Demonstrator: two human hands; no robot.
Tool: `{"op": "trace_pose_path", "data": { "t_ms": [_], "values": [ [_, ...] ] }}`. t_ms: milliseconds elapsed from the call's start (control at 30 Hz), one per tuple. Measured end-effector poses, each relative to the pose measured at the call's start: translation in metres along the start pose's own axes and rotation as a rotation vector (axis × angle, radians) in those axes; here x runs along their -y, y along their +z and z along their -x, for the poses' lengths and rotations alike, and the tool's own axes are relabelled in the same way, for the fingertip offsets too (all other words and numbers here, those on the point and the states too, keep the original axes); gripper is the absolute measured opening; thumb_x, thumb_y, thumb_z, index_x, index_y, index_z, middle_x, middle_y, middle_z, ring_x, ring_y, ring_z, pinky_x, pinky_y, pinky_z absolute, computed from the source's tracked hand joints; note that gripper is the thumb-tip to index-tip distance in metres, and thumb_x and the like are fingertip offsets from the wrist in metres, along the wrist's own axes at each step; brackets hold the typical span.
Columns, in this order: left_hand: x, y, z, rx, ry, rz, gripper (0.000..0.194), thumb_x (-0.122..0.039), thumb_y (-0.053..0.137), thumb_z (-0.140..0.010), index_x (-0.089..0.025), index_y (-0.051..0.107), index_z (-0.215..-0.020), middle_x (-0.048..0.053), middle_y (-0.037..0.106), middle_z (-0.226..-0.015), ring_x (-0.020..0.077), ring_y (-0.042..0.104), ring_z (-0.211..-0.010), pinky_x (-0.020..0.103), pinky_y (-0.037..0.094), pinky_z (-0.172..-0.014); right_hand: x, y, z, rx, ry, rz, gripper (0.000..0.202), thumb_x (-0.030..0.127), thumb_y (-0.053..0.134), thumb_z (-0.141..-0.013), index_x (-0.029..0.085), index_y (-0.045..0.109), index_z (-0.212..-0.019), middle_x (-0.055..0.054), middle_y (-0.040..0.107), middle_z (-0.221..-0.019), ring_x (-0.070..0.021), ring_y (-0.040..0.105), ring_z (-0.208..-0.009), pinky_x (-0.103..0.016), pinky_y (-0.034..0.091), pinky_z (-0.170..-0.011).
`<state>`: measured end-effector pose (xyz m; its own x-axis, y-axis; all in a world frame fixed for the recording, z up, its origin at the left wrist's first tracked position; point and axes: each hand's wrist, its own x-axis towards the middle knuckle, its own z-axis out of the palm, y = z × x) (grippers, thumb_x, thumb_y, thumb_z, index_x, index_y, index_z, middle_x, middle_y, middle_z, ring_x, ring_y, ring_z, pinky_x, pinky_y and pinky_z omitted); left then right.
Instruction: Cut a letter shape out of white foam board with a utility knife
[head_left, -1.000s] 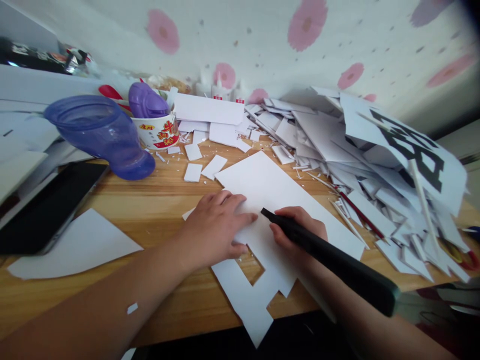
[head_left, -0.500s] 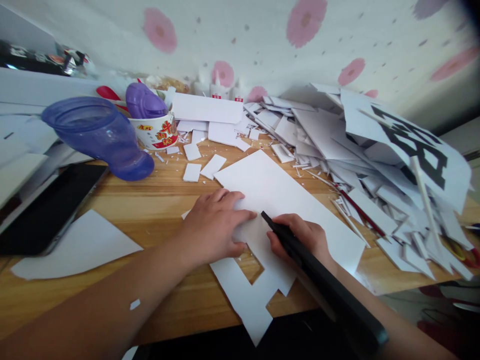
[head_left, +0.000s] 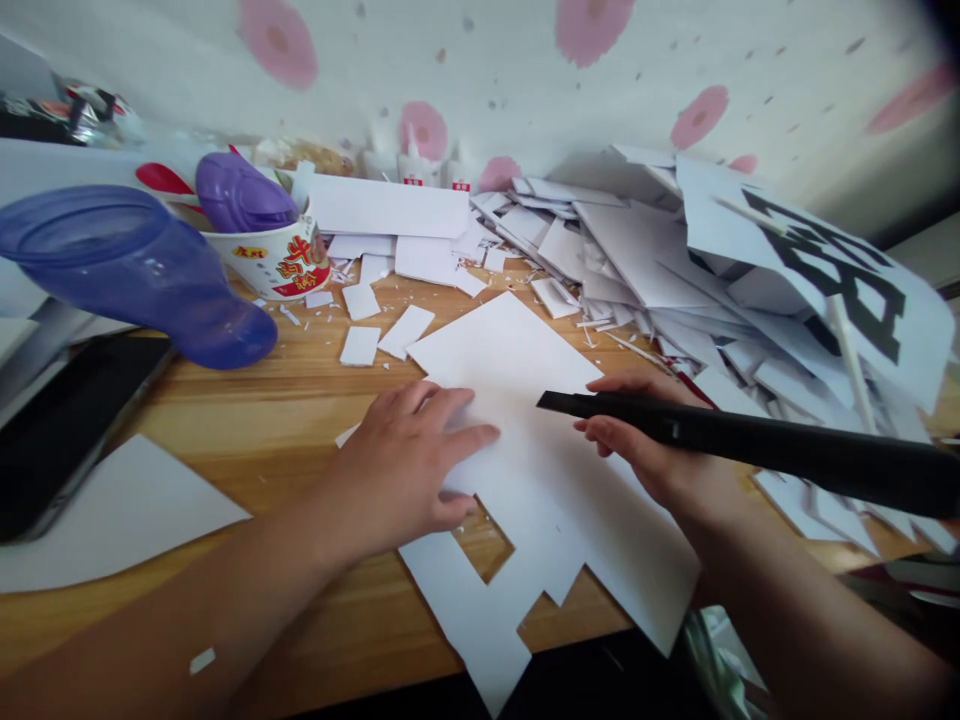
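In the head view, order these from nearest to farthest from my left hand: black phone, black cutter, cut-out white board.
1. White board: directly under the left hand.
2. Black cutter: right of it, in the right hand.
3. Black phone: farthest, off left.

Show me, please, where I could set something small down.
Bare wood lies between the blue container, phone and left hand; another strip lies between the left forearm and the cut white board. The right is crowded with heaped white offcuts, and small scraps litter the back.

Room right of phone [head_left: 79, 420]; scrap pile [head_left: 637, 255] blocks far right.
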<state>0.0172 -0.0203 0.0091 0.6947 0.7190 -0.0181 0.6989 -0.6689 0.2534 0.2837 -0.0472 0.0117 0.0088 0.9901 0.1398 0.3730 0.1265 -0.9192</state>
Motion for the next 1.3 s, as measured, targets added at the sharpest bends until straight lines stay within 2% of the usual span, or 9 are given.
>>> {"op": "trace_pose_path", "data": {
  "t_ms": [100,200,567,733,967,1167,1300],
  "values": [
    [0.001,0.001,0.0,-0.004,-0.004,-0.008,0.061,-0.042,0.072,-0.072,-0.038,0.055,-0.13,0.008,0.044,-0.142,0.0373,0.038,-0.126,0.056,0.035,-0.101,0.0,-0.003,-0.015,0.194,-0.092,0.13,0.03,0.03,0.074,-0.076,0.026,0.066,-0.104,-0.003,0.072,-0.084,-0.0177,0.066,-0.068,-0.029,0.053,-0.06],
    [0.002,0.002,0.0,0.009,-0.007,0.005,0.064,-0.042,0.072,-0.071,-0.04,0.053,-0.132,0.007,0.044,-0.142,0.0362,0.037,-0.126,0.056,0.035,-0.101,0.001,0.002,-0.028,0.276,-0.175,0.169,0.021,0.03,0.073,-0.076,0.025,0.069,-0.097,-0.002,0.072,-0.088,-0.018,0.066,-0.075,-0.029,0.054,-0.067],
    [0.001,0.003,-0.002,0.018,-0.028,0.029,0.069,-0.044,0.073,-0.069,-0.038,0.051,-0.135,0.007,0.045,-0.14,0.0354,0.037,-0.125,0.054,0.035,-0.102,-0.014,0.01,-0.031,0.291,-0.203,0.181,0.021,0.029,0.07,-0.079,0.026,0.067,-0.099,-0.002,0.071,-0.091,-0.0179,0.065,-0.078,-0.028,0.053,-0.068],
    [0.002,0.003,-0.001,0.021,-0.035,0.022,0.069,-0.046,0.072,-0.069,-0.039,0.05,-0.135,0.007,0.043,-0.141,0.0362,0.035,-0.126,0.056,0.035,-0.101,-0.009,0.012,-0.03,0.32,-0.206,0.232,0.018,0.027,0.068,-0.079,0.026,0.066,-0.097,-0.001,0.071,-0.089,-0.0159,0.065,-0.075,-0.026,0.052,-0.065],
    [0.001,0.0,-0.005,0.036,-0.053,0.013,0.07,-0.046,0.072,-0.068,-0.04,0.051,-0.134,0.006,0.046,-0.139,0.0359,0.04,-0.122,0.055,0.036,-0.099,0.003,0.015,-0.029,0.326,-0.215,0.25,0.013,0.021,0.067,-0.077,0.023,0.067,-0.09,0.001,0.068,-0.077,-0.0131,0.062,-0.064,-0.023,0.047,-0.058],
    [-0.001,-0.004,-0.007,0.071,-0.083,0.023,0.069,-0.047,0.071,-0.067,-0.041,0.051,-0.134,0.004,0.045,-0.141,0.0352,0.04,-0.121,0.054,0.039,-0.096,0.005,0.012,-0.029,0.39,-0.279,0.278,0.014,0.014,0.062,-0.077,0.019,0.064,-0.09,0.0,0.068,-0.078,-0.0115,0.06,-0.064,-0.021,0.047,-0.058],
    [0.0,-0.004,-0.006,0.08,-0.09,0.029,0.07,-0.049,0.071,-0.067,-0.043,0.05,-0.134,0.003,0.046,-0.141,0.0348,0.039,-0.121,0.053,0.038,-0.096,0.003,0.01,-0.027,0.38,-0.297,0.282,0.013,0.014,0.061,-0.079,0.019,0.063,-0.091,-0.001,0.067,-0.079,-0.0107,0.059,-0.065,-0.02,0.046,-0.059]
  ]
}}
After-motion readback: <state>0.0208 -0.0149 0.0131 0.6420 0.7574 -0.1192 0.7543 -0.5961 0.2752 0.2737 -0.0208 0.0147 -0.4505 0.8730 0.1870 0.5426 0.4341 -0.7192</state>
